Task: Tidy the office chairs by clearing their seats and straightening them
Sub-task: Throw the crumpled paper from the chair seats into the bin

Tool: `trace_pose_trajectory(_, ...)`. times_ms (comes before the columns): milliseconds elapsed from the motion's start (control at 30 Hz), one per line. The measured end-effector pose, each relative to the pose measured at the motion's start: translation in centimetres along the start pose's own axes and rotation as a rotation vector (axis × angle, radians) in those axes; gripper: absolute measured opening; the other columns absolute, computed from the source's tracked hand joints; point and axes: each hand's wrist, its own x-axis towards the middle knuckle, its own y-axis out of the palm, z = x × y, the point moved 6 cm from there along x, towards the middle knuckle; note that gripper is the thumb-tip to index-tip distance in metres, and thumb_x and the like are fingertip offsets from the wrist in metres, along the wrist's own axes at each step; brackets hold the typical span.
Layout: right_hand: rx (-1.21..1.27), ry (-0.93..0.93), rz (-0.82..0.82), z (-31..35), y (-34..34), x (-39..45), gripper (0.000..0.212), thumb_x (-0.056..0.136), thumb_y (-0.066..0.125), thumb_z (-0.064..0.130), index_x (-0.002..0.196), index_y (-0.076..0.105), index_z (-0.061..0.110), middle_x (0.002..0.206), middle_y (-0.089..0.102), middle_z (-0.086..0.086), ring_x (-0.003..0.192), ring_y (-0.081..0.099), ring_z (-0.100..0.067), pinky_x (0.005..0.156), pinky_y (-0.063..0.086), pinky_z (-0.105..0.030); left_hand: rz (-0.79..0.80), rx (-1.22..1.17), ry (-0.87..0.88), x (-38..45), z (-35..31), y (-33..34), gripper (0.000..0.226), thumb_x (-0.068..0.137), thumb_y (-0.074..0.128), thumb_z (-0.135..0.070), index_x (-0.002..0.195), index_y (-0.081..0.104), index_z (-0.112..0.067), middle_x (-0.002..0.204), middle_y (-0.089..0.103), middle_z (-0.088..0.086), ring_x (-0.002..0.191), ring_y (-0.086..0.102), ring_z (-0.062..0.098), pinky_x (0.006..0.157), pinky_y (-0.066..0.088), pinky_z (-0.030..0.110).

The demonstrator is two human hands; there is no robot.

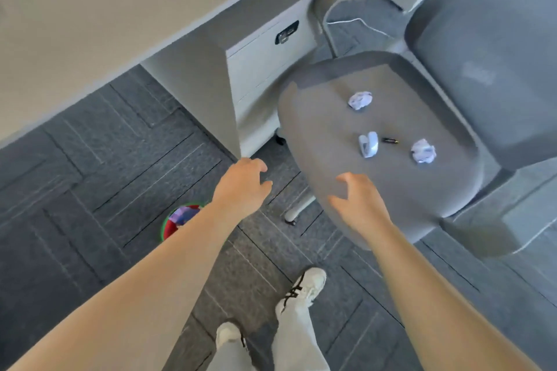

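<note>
A grey office chair stands at the right, its seat [325, 117] facing me and its backrest [488, 48] behind. On the seat lie two crumpled paper balls [360, 100] [423, 151], a small white stapler-like item [369, 144] and a short dark battery [390, 140]. My left hand [241, 187] hovers over the carpet just left of the seat's front edge, fingers apart and empty. My right hand [360, 202] hangs above the seat's front edge, fingers spread, holding nothing.
A white desk top [90, 9] runs along the upper left, with a white drawer pedestal [265, 69] under it beside the chair. A red bin with a green rim [177, 221] sits on the grey carpet, partly hidden by my left forearm. A white cable [358, 21] lies behind.
</note>
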Motion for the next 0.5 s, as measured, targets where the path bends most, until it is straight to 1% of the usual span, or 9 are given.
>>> trace_pose_trajectory(100,0.031,0.069,-0.039,-4.0,-3.2,2.8,0.050,0.089,0.057,0.021,0.135,0.041,0.011,0.140,0.041,-0.012,0.129,0.040,-0.028,0.099,0.043,-0.039,0.036,0.063,0.062,3.4,-5.1,1.4,0.039,0.094,0.048,-0.023,0.130,0.047,-0.010,0.136,0.048,0.010,0.117,0.052,0.027,0.097,0.044,0.039)
trace_pose_trajectory(200,0.069,0.168,-0.052,-8.2,-5.9,6.0,0.052,0.088,0.056,0.019,0.136,0.039,0.011,0.141,0.038,-0.012,0.130,0.038,-0.029,0.099,0.042,-0.040,0.072,0.108,0.073,7.1,-9.6,3.1,0.038,0.094,0.049,-0.024,0.129,0.048,-0.009,0.135,0.048,0.011,0.118,0.051,0.027,0.098,0.044,0.040)
trace_pose_trajectory(267,0.090,0.211,-0.060,-9.8,-6.9,7.4,0.053,0.088,0.055,0.017,0.137,0.036,0.011,0.141,0.036,-0.012,0.130,0.036,-0.030,0.098,0.042,-0.041,0.090,0.136,0.077,8.7,-11.3,3.8,0.039,0.094,0.049,-0.025,0.129,0.048,-0.010,0.135,0.048,0.011,0.118,0.051,0.028,0.098,0.044,0.039)
trace_pose_trajectory(400,0.182,0.311,-0.132,-14.0,-9.3,11.2,0.052,0.086,0.053,0.011,0.135,0.036,0.008,0.141,0.035,-0.014,0.127,0.036,-0.033,0.095,0.042,-0.040,0.131,0.178,0.099,12.9,-16.1,5.9,0.040,0.093,0.049,-0.025,0.131,0.046,-0.011,0.138,0.045,0.010,0.123,0.048,0.028,0.100,0.041,0.039)
trace_pose_trajectory(500,0.205,0.348,-0.175,-16.2,-9.8,13.9,0.057,0.084,0.051,0.008,0.137,0.032,0.012,0.145,0.029,-0.011,0.126,0.035,-0.032,0.085,0.041,-0.035,0.158,0.205,0.122,15.7,-18.4,7.1,0.037,0.093,0.049,-0.024,0.128,0.048,-0.011,0.137,0.047,0.010,0.122,0.048,0.028,0.098,0.041,0.037)
